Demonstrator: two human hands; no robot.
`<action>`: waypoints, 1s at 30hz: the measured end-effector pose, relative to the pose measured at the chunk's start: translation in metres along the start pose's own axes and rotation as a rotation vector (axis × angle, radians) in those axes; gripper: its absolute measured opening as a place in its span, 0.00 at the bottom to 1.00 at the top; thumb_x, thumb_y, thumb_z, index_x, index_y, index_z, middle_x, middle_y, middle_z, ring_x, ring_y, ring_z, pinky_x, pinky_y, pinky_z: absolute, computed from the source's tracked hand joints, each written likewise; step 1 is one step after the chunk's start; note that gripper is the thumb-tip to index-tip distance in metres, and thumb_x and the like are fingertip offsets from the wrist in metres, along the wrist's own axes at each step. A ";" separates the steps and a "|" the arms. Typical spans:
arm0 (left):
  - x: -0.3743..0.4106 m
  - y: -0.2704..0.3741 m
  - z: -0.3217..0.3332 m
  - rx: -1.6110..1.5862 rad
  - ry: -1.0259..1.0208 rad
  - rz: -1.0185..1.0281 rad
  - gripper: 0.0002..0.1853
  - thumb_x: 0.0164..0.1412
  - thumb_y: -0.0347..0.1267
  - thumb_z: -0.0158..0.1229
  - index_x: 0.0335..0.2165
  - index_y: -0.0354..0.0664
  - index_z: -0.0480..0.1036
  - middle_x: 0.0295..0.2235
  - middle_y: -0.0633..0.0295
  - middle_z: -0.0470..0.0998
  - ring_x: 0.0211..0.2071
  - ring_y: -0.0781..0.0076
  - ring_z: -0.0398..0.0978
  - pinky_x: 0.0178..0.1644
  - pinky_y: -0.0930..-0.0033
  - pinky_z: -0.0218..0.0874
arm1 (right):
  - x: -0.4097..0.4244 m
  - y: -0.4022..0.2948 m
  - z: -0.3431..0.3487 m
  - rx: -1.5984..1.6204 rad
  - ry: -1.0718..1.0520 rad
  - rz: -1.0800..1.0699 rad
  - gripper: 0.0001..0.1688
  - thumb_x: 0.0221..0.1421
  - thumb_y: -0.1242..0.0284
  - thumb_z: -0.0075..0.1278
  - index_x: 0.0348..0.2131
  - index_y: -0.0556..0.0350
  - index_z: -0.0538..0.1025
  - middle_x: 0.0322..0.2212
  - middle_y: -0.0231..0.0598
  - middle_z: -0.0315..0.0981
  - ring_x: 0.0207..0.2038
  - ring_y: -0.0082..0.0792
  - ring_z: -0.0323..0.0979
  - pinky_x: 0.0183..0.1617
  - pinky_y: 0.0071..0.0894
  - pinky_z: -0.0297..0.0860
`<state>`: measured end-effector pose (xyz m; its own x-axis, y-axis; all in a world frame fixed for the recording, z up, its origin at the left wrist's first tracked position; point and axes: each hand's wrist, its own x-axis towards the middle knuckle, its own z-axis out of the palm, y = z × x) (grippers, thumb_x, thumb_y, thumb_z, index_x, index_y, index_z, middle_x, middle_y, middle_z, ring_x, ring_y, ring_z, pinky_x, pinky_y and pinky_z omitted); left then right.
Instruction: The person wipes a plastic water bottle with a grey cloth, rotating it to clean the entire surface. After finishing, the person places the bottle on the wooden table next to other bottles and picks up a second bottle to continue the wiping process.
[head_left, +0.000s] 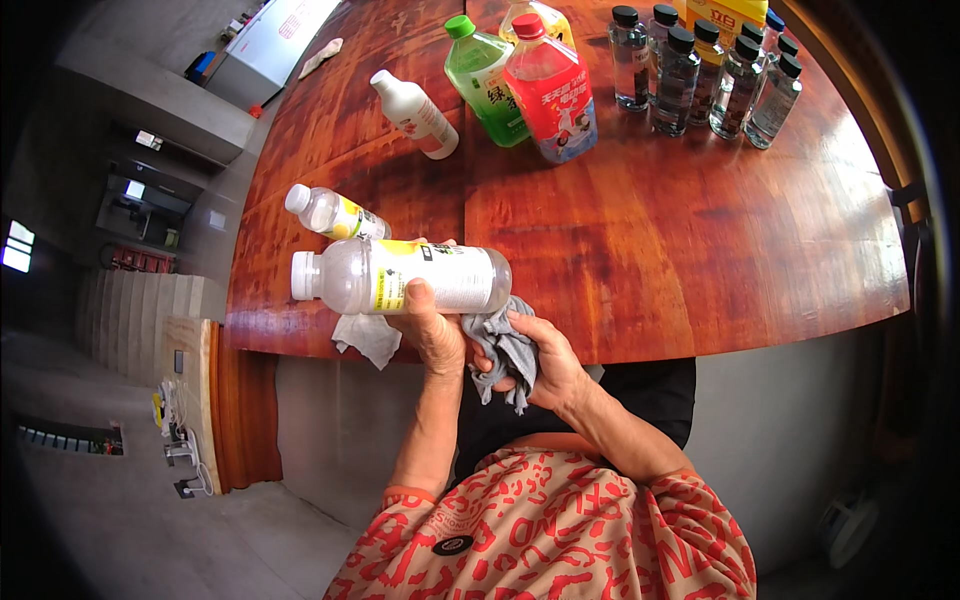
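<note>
A clear plastic bottle (442, 279) with a white cap and a white-and-yellow label lies sideways in my left hand (431, 322), its cap pointing left. My left thumb presses on the label's lower edge while the other fingers are mostly hidden behind the bottle. Just below the bottle's base, my right hand (551, 356) grips a crumpled grey cloth (504, 349). The cloth's top touches or nearly touches the base. Beyond the held bottle is a similar, smaller-looking bottle (330, 212) on the table. A whitish cloth (369, 337) hangs over the table's near edge, left of my left wrist.
On the polished wooden table (675, 247) are a white bottle (416, 116), a green-capped bottle (487, 82), a red-capped bottle (551, 94) and another large bottle behind them. Several black-capped clear bottles (677, 86) cluster at the back right, before a yellow container (724, 16).
</note>
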<state>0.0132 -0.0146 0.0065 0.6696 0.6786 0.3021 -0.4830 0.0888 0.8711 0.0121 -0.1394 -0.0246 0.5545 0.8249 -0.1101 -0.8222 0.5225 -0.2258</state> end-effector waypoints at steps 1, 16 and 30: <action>0.001 -0.001 0.000 -0.019 0.018 0.019 0.38 0.50 0.50 0.60 0.50 0.37 0.58 0.42 0.55 0.67 0.41 0.59 0.72 0.46 0.55 0.67 | -0.004 -0.003 0.003 -0.052 0.036 -0.011 0.21 0.59 0.61 0.42 0.37 0.63 0.72 0.24 0.42 0.73 0.22 0.29 0.71 0.18 0.21 0.67; -0.008 -0.002 -0.006 0.005 -0.072 -0.139 0.39 0.50 0.60 0.55 0.44 0.35 0.63 0.38 0.56 0.71 0.37 0.62 0.73 0.42 0.61 0.67 | -0.006 -0.024 0.004 -1.928 0.167 -1.219 0.35 0.35 0.71 0.59 0.48 0.50 0.72 0.38 0.46 0.63 0.38 0.46 0.63 0.42 0.42 0.66; -0.027 -0.017 -0.027 -0.110 -0.262 -0.278 0.36 0.46 0.41 0.67 0.51 0.38 0.61 0.41 0.64 0.70 0.42 0.72 0.70 0.46 0.67 0.63 | 0.022 -0.048 0.001 -1.288 0.064 -0.781 0.22 0.49 0.80 0.46 0.47 0.62 0.70 0.35 0.45 0.67 0.37 0.42 0.69 0.42 0.32 0.66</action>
<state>-0.0120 -0.0151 -0.0271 0.8976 0.4100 0.1618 -0.3112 0.3296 0.8914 0.0636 -0.1460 -0.0150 0.8193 0.4085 0.4024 0.3267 0.2441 -0.9131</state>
